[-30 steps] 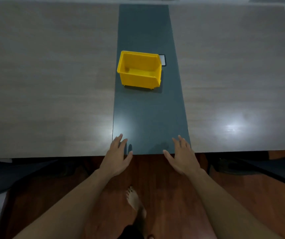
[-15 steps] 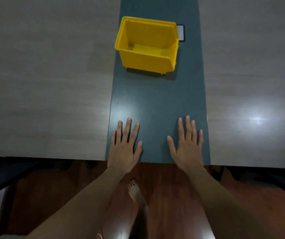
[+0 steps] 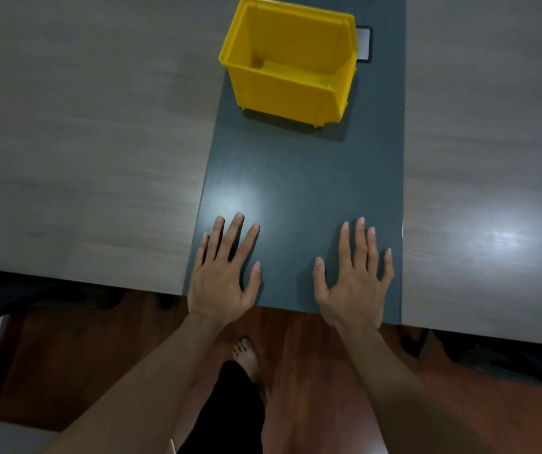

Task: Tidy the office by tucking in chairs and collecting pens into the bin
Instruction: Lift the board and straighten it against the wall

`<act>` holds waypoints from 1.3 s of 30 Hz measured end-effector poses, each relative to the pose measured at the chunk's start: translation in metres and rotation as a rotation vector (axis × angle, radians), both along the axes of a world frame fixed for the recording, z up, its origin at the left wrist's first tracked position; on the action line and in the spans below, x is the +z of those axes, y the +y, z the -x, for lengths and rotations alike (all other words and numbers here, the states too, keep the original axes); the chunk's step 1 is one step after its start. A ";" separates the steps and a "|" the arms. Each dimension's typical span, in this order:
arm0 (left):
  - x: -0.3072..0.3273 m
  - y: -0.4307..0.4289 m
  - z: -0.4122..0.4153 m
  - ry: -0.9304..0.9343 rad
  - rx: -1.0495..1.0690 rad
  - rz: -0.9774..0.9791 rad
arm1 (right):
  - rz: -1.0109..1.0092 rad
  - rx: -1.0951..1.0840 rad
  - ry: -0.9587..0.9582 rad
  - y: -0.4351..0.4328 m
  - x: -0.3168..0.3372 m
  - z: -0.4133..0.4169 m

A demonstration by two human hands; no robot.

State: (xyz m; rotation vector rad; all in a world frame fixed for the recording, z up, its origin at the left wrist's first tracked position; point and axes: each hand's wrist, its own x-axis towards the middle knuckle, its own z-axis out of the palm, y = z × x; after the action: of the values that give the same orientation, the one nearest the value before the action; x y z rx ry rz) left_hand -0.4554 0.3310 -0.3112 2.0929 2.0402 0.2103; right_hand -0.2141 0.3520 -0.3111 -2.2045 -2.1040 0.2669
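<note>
A yellow plastic bin (image 3: 287,62) stands on the dark grey centre strip (image 3: 299,178) of the table, far from me, and looks empty inside. My left hand (image 3: 225,276) lies flat on the strip near the table's front edge, fingers spread, holding nothing. My right hand (image 3: 354,280) lies flat beside it to the right, also spread and empty. No pens show. Dark chair parts sit under the table at the left (image 3: 7,296) and at the right (image 3: 505,358).
Light wood tabletop (image 3: 82,142) spreads on both sides of the strip. A small dark rectangular socket plate (image 3: 363,44) is set in the strip behind the bin. Below the table edge are reddish wood floor (image 3: 295,355) and my bare foot (image 3: 246,355).
I have come closer to the table; the bin now appears larger and higher in view. Both hands went from the table's edge to lying flat on the dark strip, fingers spread.
</note>
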 end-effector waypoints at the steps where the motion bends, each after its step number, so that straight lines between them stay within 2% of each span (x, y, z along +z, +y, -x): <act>1: 0.000 0.000 0.000 0.005 0.001 -0.011 | -0.005 -0.001 0.006 0.000 0.000 0.000; 21: -0.011 0.050 0.009 -0.015 -0.013 -0.109 | -0.088 -0.021 0.015 0.051 -0.007 0.008; 31: -0.009 0.053 0.011 0.006 -0.017 -0.050 | -0.076 -0.034 0.029 0.053 -0.005 0.010; 39: 0.005 0.061 0.012 0.035 -0.024 0.085 | 0.009 -0.029 -0.024 0.060 0.007 0.013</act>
State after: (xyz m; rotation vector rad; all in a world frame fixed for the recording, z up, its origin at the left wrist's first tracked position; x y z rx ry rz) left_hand -0.4672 0.3924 -0.3060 2.0832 2.0049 0.0820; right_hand -0.2267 0.4124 -0.3044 -2.2526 -2.0849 0.2497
